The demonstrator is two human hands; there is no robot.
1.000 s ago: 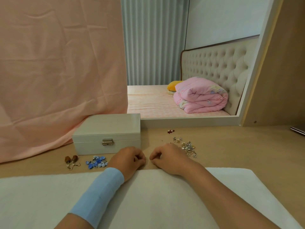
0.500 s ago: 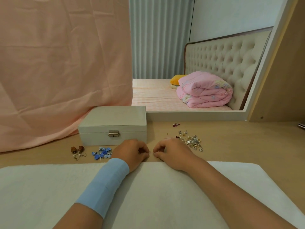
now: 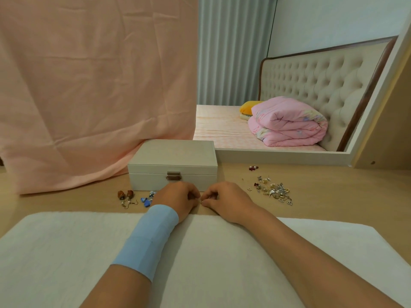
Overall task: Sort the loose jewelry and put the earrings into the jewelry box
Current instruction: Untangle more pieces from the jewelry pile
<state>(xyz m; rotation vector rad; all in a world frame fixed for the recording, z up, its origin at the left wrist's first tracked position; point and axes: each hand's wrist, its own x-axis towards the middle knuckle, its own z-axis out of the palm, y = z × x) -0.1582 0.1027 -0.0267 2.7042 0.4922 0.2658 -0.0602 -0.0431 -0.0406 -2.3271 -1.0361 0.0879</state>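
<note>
A closed white jewelry box (image 3: 172, 162) with a metal clasp stands on the wooden table. Just in front of it my left hand (image 3: 178, 200) and my right hand (image 3: 226, 201) meet fingertip to fingertip, pinching a tiny gold earring (image 3: 201, 201) between them. Left of my hands lie a pair of brown bead earrings (image 3: 125, 195) and some blue pieces (image 3: 147, 200), partly hidden by my left hand. To the right a pile of silver and gold jewelry (image 3: 274, 192) is spread out, with a small red piece (image 3: 253, 168) behind it.
A white cloth mat (image 3: 66, 252) covers the near table under my forearms. A peach fabric sheet (image 3: 89, 85) hangs at the back left. A mirror (image 3: 289, 74) behind the table reflects a bed. Bare wood (image 3: 344, 196) lies on the right.
My hands have stayed close together at the mat's far edge, their fingertips drawing nearer around the small earring. The view has tilted, so everything sits a little differently in frame.
</note>
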